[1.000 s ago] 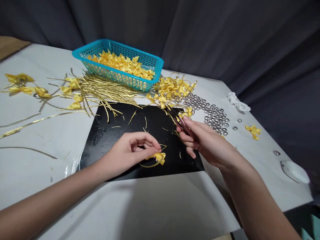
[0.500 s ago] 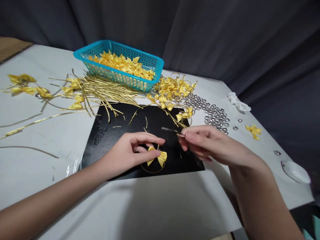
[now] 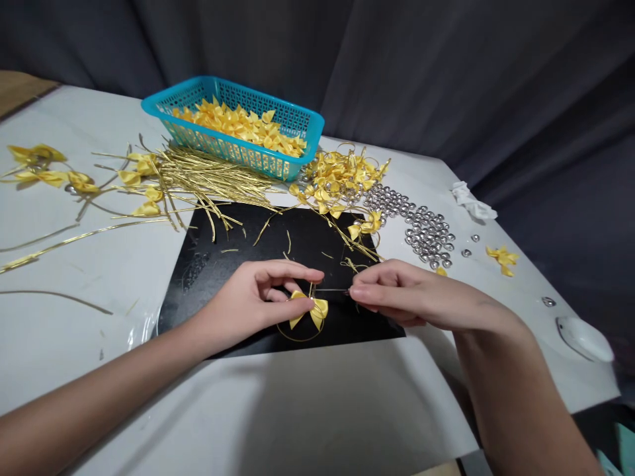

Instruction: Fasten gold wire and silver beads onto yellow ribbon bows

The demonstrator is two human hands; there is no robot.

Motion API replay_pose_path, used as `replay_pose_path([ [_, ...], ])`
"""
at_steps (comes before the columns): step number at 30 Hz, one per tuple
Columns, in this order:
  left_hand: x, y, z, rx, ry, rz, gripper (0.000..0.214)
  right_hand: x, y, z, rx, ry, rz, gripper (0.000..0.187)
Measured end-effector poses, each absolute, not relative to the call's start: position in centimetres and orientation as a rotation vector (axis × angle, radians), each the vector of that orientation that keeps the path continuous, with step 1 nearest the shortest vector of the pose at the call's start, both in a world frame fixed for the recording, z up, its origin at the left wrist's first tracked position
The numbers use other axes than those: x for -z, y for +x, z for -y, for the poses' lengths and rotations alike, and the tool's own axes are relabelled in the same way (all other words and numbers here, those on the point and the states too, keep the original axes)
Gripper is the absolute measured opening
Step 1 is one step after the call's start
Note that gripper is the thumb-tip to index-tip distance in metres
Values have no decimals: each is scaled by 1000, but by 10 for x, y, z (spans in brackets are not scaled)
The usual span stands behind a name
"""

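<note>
Low over the black mat [image 3: 198,311], my left hand [image 3: 270,291] pinches a yellow ribbon bow [image 3: 319,313] between thumb and fingers. A thin gold cord loop [image 3: 300,340] hangs below the bow, and short cord ends stand up above it by my fingertips. My right hand [image 3: 397,291] is closed on a thin metal tool [image 3: 333,290], whose handle is mostly hidden by the fingers. The tool points left, its tip at the cord ends just above the bow. Whether it touches them I cannot tell.
A blue basket [image 3: 317,132] of yellow bows stands at the back, with gold cords [image 3: 213,172] heaped before it. Right of these lie finished-looking bows [image 3: 342,173], silver beads [image 3: 429,235], a white crumpled piece [image 3: 473,201] and a white computer mouse [image 3: 585,338].
My right hand has lowered and turned the metal tool, bringing its tip left to the cord ends above the bow. My left hand keeps its pinch on the bow.
</note>
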State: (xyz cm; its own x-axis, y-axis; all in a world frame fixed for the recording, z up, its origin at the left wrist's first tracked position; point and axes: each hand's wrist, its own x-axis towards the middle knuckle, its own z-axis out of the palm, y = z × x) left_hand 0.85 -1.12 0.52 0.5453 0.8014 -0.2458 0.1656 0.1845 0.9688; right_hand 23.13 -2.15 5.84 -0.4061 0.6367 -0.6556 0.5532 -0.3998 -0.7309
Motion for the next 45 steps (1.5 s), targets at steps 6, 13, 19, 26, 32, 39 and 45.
replay_pose_path([
  [6,-5,9,11,-557,1333,-937,38,-56,228,21,-1955,-1726,1671,40],
  [13,-4,8,12,-592,1338,-949,36,-56,230,20,-1973,-1718,1649,39],
  [19,-5,10,12,-596,1360,-929,37,-54,224,21,-2021,-1710,1513,40],
  [26,-4,9,12,-596,1347,-937,35,-48,223,19,-2087,-1613,1519,37],
  [32,-3,10,12,-588,1339,-934,37,-49,220,20,-2082,-1620,1510,36],
  [39,-4,10,12,-607,1336,-917,37,-49,220,21,-2107,-1605,1483,35],
  [45,-2,10,12,-616,1327,-911,36,-48,219,21,-2103,-1627,1472,36],
])
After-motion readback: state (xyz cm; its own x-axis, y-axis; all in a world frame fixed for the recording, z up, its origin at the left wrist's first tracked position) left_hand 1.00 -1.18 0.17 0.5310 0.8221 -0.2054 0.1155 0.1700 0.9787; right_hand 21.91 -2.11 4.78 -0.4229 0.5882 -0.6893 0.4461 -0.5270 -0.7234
